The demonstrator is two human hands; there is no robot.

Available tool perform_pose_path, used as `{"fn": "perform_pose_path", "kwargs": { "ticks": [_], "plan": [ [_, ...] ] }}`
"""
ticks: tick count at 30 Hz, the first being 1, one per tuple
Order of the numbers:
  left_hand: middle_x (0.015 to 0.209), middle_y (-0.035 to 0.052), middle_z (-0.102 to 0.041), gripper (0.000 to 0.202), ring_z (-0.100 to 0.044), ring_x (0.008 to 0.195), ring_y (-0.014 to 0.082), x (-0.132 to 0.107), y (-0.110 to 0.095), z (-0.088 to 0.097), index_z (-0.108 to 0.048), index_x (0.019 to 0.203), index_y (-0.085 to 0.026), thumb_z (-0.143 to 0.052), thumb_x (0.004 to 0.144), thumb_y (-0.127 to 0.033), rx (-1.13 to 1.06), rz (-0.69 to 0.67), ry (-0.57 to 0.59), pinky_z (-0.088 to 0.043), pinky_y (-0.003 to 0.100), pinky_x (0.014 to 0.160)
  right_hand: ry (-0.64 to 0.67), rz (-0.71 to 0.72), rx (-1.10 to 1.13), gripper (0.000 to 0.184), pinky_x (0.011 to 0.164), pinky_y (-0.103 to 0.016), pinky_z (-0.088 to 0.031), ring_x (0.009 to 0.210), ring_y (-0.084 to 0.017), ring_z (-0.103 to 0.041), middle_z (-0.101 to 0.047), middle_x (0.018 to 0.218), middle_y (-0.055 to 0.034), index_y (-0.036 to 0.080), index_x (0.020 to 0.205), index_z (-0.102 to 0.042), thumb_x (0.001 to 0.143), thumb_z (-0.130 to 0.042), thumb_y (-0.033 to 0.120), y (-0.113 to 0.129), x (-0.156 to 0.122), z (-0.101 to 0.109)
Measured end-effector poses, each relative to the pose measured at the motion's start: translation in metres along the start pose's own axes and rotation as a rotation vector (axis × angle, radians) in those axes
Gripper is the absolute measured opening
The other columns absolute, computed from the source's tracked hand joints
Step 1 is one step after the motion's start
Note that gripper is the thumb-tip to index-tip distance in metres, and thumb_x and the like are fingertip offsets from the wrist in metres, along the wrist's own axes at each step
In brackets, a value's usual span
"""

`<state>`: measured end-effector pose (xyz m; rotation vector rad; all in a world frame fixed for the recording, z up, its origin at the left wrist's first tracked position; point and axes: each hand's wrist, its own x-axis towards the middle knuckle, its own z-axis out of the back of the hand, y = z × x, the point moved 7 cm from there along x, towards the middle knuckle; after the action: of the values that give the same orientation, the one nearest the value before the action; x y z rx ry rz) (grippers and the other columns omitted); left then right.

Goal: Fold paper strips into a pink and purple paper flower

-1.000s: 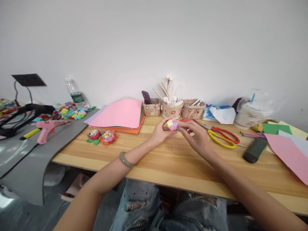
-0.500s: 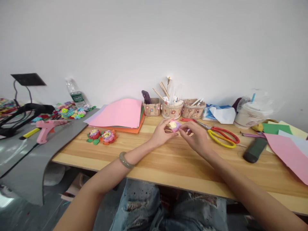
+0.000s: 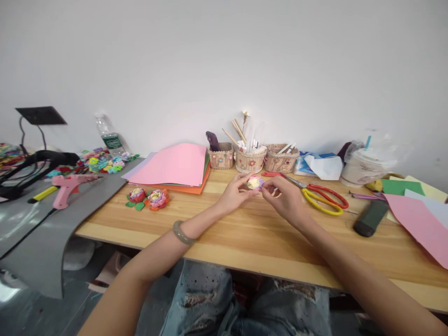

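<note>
Both of my hands meet over the middle of the wooden table [image 3: 245, 233], pinching a small paper flower [image 3: 254, 183] with a yellow centre and pink-purple petals. My left hand [image 3: 234, 193], with a grey-green bangle on its wrist, grips the flower from the left. From the right, the fingertips of my right hand [image 3: 285, 200] are closed on the flower's edge. Two finished paper flowers [image 3: 150, 198] with green leaves lie on the table to the left.
A stack of coloured paper [image 3: 175, 167] lies at the back left, three small baskets [image 3: 252, 158] of sticks behind my hands. Red-and-yellow scissors [image 3: 322, 197], a dark tool [image 3: 370, 218], a lidded cup [image 3: 364, 167] and paper sheets [image 3: 418, 210] lie right. A pink glue gun [image 3: 68, 186] rests far left.
The flower has been turned in my fingers, so its yellow centre faces me more. Both hands stay at about the same spot over the table.
</note>
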<state>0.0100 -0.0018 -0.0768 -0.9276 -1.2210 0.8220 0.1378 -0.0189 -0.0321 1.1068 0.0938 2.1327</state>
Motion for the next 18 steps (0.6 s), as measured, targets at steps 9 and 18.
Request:
{"fn": "perform_pose_path", "kwargs": {
  "ticks": [9, 18],
  "plan": [
    [0.103, 0.0044, -0.049, 0.054, -0.05, 0.092, 0.0151, 0.002, 0.005, 0.003, -0.053, 0.12, -0.026, -0.067, 0.068, -0.031, -0.021, 0.0, -0.033, -0.042, 0.03, 0.086, 0.008, -0.012, -0.082, 0.008, 0.055, -0.026, -0.04, 0.061, -0.014, -0.054, -0.059, 0.072, -0.0029, 0.019, 0.078, -0.059, 0.077, -0.052, 0.023, -0.002, -0.002, -0.002],
    [0.107, 0.0065, -0.048, 0.056, -0.049, 0.093, 0.0165, 0.001, 0.006, 0.005, -0.051, 0.122, -0.025, -0.066, 0.068, -0.032, 0.013, 0.018, -0.048, -0.043, 0.031, 0.085, 0.032, -0.088, 0.016, 0.008, 0.052, -0.028, -0.04, 0.057, -0.016, -0.054, -0.061, 0.065, -0.0031, 0.019, 0.074, -0.061, 0.073, -0.055, 0.024, -0.011, -0.001, -0.006]
  ]
}}
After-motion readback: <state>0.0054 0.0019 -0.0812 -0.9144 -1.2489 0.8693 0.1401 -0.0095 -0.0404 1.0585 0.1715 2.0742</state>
